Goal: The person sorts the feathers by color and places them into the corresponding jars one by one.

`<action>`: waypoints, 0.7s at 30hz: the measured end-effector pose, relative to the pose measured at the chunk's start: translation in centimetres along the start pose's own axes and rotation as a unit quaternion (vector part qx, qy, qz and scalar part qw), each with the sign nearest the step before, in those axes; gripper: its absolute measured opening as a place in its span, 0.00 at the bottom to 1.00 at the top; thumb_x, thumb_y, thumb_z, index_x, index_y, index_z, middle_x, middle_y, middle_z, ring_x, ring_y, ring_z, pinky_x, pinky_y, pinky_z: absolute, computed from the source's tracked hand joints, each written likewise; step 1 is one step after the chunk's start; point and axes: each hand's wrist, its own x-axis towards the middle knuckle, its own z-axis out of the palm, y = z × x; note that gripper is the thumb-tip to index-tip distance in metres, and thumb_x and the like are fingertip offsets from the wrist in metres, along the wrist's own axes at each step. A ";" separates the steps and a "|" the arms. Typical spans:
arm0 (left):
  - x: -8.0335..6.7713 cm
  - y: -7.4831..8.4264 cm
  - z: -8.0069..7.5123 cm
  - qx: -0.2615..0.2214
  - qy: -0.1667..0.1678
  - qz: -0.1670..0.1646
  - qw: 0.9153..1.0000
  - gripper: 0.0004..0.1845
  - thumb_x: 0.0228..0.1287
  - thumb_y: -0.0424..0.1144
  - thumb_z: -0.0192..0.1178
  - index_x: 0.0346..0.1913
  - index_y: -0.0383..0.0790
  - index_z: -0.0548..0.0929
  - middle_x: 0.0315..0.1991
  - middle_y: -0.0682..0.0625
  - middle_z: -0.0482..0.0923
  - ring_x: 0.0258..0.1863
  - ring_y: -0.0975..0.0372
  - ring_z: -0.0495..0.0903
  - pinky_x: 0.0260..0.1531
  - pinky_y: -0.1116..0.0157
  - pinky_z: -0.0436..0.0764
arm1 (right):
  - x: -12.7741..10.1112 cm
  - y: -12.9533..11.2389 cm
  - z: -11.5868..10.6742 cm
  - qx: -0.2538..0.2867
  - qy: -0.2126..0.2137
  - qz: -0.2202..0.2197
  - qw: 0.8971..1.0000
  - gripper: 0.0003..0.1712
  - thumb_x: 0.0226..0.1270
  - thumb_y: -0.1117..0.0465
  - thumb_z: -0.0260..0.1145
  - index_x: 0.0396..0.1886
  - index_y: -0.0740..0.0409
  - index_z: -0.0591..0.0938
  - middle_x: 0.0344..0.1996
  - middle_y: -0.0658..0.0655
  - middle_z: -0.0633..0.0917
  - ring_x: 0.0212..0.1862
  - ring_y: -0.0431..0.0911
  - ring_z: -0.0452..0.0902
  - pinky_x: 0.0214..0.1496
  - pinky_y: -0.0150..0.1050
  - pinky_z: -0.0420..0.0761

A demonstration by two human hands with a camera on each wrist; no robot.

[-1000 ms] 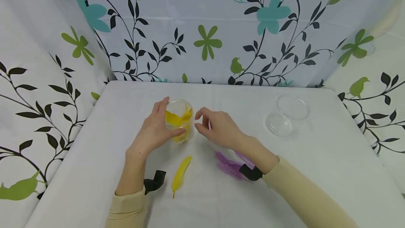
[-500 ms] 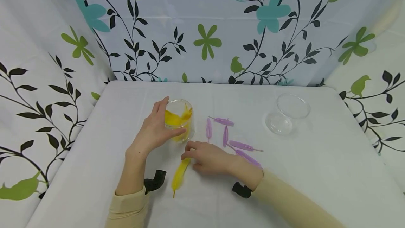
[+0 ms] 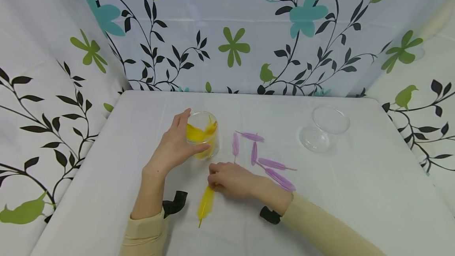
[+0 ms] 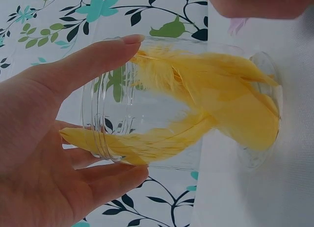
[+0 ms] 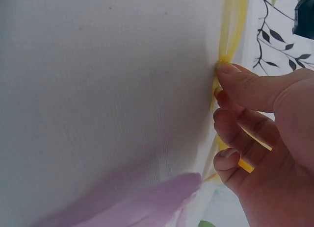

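Observation:
My left hand [image 3: 179,142] grips an upright clear plastic jar [image 3: 202,134] with yellow feathers inside it. In the left wrist view the thumb and fingers wrap round the jar [image 4: 186,104] near its rim. My right hand [image 3: 214,179] is just in front of the jar and pinches the upper end of a loose yellow feather [image 3: 205,205] that lies on the white table. In the right wrist view the fingertips close on that yellow feather [image 5: 230,36], with a purple feather [image 5: 147,202] close by.
Several purple feathers [image 3: 271,164] lie scattered right of my right hand. An empty clear jar [image 3: 328,123] stands at the back right of the table [image 3: 355,192]. Flower-patterned curtains [image 3: 231,31] enclose the table on three sides.
My right hand has moved from beside the jar toward me, down to the loose yellow feather, and now pinches its upper end. The purple feathers came into sight. The left hand has stayed on the jar.

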 end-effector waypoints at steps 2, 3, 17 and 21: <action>0.0 0.0 -0.1 0.003 0.001 0.002 1.000 0.60 0.54 0.57 0.73 0.81 0.48 0.44 0.77 0.43 0.50 0.62 0.40 0.71 0.61 0.40 0.74 | -0.1 0.0 -0.1 0.000 0.004 -0.002 1.000 0.03 0.70 0.58 0.67 0.41 0.46 0.86 0.35 0.45 0.75 0.38 0.39 0.71 0.46 0.31 0.75; 0.0 0.0 -0.1 0.005 0.002 0.003 1.000 0.60 0.54 0.56 0.73 0.81 0.48 0.44 0.77 0.43 0.50 0.61 0.40 0.71 0.61 0.40 0.74 | -0.1 0.0 -0.2 0.004 0.003 -0.002 1.000 0.05 0.70 0.58 0.67 0.43 0.46 0.85 0.36 0.45 0.76 0.39 0.39 0.72 0.47 0.30 0.76; -0.1 0.0 0.0 0.003 0.000 0.001 1.000 0.60 0.55 0.56 0.73 0.81 0.47 0.44 0.78 0.43 0.50 0.62 0.39 0.72 0.61 0.40 0.74 | 0.4 -0.2 0.3 -0.015 -0.010 0.002 1.000 0.02 0.67 0.57 0.70 0.35 0.45 0.84 0.31 0.44 0.71 0.34 0.39 0.69 0.36 0.30 0.71; -0.1 0.0 -0.1 0.005 0.000 0.003 1.000 0.60 0.55 0.56 0.73 0.81 0.47 0.44 0.78 0.43 0.50 0.62 0.39 0.72 0.61 0.41 0.74 | -0.1 0.0 -0.7 -0.012 0.000 -0.009 1.000 0.04 0.67 0.62 0.68 0.35 0.47 0.83 0.30 0.44 0.73 0.36 0.40 0.70 0.42 0.31 0.74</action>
